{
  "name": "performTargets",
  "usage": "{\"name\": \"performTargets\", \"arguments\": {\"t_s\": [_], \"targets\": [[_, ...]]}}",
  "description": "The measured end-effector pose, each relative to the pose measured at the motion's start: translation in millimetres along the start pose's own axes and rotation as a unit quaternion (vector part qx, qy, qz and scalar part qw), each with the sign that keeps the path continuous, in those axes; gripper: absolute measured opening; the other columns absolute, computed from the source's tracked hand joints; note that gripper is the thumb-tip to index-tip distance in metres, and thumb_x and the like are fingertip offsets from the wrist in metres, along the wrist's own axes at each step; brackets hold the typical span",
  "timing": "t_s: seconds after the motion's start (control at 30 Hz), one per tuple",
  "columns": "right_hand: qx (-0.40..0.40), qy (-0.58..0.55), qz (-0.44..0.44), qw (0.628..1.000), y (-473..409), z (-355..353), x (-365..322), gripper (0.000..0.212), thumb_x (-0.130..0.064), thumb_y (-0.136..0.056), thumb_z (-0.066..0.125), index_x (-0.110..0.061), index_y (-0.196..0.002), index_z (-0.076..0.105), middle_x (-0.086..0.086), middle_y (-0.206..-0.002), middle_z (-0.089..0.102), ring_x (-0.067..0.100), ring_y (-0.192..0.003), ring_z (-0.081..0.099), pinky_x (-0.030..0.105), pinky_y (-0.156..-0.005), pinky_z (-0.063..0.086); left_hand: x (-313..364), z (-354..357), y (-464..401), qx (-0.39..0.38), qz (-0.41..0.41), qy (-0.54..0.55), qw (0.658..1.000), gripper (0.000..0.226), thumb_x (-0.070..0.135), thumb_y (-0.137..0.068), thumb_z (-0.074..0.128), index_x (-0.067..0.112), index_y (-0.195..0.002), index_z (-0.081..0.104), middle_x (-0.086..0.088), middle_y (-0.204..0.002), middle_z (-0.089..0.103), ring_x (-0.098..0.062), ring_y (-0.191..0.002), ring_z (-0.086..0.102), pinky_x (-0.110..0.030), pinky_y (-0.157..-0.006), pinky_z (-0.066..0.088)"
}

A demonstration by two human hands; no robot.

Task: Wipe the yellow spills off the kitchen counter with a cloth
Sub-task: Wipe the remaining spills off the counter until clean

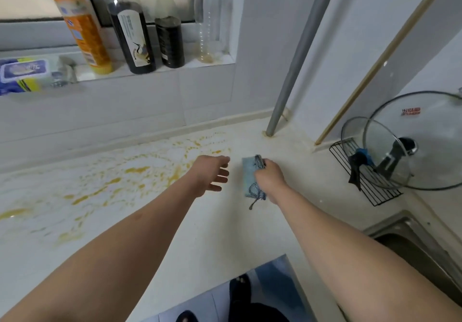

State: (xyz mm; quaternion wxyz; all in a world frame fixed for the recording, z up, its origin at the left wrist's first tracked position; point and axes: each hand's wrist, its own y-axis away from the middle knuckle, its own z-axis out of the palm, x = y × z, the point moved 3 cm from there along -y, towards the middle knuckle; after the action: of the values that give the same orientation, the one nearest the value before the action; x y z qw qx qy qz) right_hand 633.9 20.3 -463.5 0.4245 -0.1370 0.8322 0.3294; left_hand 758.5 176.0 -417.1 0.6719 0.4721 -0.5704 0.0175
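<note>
My right hand (268,179) grips a folded light-blue cloth with a dark patterned edge (251,180), fingers curled round it, just above the pale stone kitchen counter (212,234). My left hand (212,173) hovers beside it, fingers loosely spread, holding nothing. Yellow spills (120,181) streak the counter left of both hands, reaching toward the tiled back wall (125,101).

Folded blue cloth (250,177) on the pale counter (212,234) — yellow spills (120,179) spattered leftward, unwiped.
</note>
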Motion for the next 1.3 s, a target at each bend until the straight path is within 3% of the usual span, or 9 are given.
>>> {"name": "performTargets", "arguments": {"t_s": [0.17,0.3,0.43,0.73,0.83,0.93,1.07,1.2,1.3], "targets": [[0.063,0.162,-0.069,0.982,-50.8,-18.2,-0.2,0.027,-0.016,-0.093,0.049,-0.016,-0.118,0.06,0.011,-0.117,0.066,0.035,-0.107,0.064,0.04,-0.086,0.053,-37.6,-12.6,-25.5,0.052,-0.101,-0.043,0.993,0.031,0.03,-0.096,0.065,0.002,-0.108,0.069,-0.014,-0.1,0.074,-0.03,-0.083,0.07,-0.046,-0.087,0.058],[-0.141,0.491,-0.166,0.844,-71.3,8.8,40.2,0.08,-0.052,-0.089,0.06,-0.02,-0.155,0.029,0.004,-0.161,0.029,0.029,-0.15,0.027,0.051,-0.121,0.022,-57.9,-7.5,-40.0,0.076,-0.125,-0.067,0.987,0.025,0.025,-0.095,0.065,0.002,-0.102,0.069,-0.012,-0.093,0.07,-0.028,-0.078,0.065,-0.04,-0.078,0.056],[-0.125,0.485,-0.236,0.833,-86.0,31.2,58.5,0.048,-0.04,-0.103,0.044,-0.013,-0.143,0.045,0.001,-0.154,0.039,0.023,-0.147,0.029,0.045,-0.121,0.023,-71.4,0.3,-58.2,0.092,-0.132,-0.158,0.974,0.022,0.027,-0.086,0.069,0.006,-0.082,0.062,-0.014,-0.08,0.064,-0.029,-0.067,0.057,-0.035,-0.064,0.048],[-0.15,0.555,-0.363,0.734,-128.4,33.8,80.7,0.061,-0.051,-0.105,0.014,-0.03,-0.162,0.011,-0.013,-0.17,0.005,0.023,-0.157,0.006,0.046,-0.122,0.013,-94.1,-3.7,-70.6,0.16,-0.178,-0.23,0.944,0.021,0.023,-0.086,0.061,0.009,-0.073,0.052,-0.007,-0.067,0.055,-0.021,-0.056,0.05,-0.025,-0.05,0.036],[-0.127,0.56,-0.351,0.74,-156.1,31.8,73.6,0.07,-0.054,-0.101,0.002,-0.025,-0.165,0.002,-0.009,-0.172,-0.002,0.021,-0.158,-0.002,0.047,-0.125,0.008,-104.6,-6.1,-77.4,0.163,-0.179,-0.265,0.934,0.014,0.022,-0.084,0.063,0.009,-0.081,0.059,-0.005,-0.076,0.06,-0.02,-0.068,0.059,-0.027,-0.053,0.039],[-0.095,0.533,-0.298,0.786,-186.9,43.4,55.2,0.072,-0.054,-0.104,0.006,-0.017,-0.164,-0.007,-0.002,-0.173,-0.007,0.019,-0.158,-0.007,0.049,-0.126,0.003,-114.5,-3.4,-81.2,0.136,-0.165,-0.303,0.929,0.03,0.032,-0.085,0.075,0.011,-0.102,0.061,-0.006,-0.098,0.065,-0.024,-0.089,0.062,-0.03,-0.066,0.046],[-0.069,0.518,-0.233,0.82,-194.5,57.6,47.2,0.075,-0.052,-0.104,0.015,-0.009,-0.163,-0.001,0.007,-0.173,-0.006,0.022,-0.158,-0.008,0.052,-0.126,0.001,-128.3,-7.8,-82.7,0.113,-0.158,-0.296,0.935,0.041,0.037,-0.079,0.084,0.018,-0.1,0.055,-0.005,-0.105,0.062,-0.025,-0.095,0.06,-0.032,-0.071,0.045],[-0.107,0.519,-0.252,0.81,-124.7,87.8,63.2,0.075,-0.052,-0.105,0.017,-0.011,-0.164,-0.003,0.007,-0.172,-0.01,0.023,-0.158,-0.012,0.053,-0.126,-0.004,-122.0,-9.5,-79.1,0.104,-0.137,-0.26,0.95,0.027,0.02,-0.082,0.081,0.017,-0.083,0.054,-0.003,-0.086,0.059,-0.02,-0.076,0.055,-0.029,-0.061,0.041],[-0.18,0.537,-0.326,0.757,-52.9,122.0,81.8,0.076,-0.054,-0.105,0.019,-0.013,-0.163,-0.008,0.004,-0.171,-0.015,0.022,-0.157,-0.019,0.052,-0.126,-0.008,-116.2,-8.8,-72.0,0.116,-0.119,-0.267,0.949,0.009,0.01,-0.087,0.07,0.008,-0.093,0.063,-0.009,-0.093,0.065,-0.027,-0.085,0.061,-0.031,-0.067,0.046]]}}
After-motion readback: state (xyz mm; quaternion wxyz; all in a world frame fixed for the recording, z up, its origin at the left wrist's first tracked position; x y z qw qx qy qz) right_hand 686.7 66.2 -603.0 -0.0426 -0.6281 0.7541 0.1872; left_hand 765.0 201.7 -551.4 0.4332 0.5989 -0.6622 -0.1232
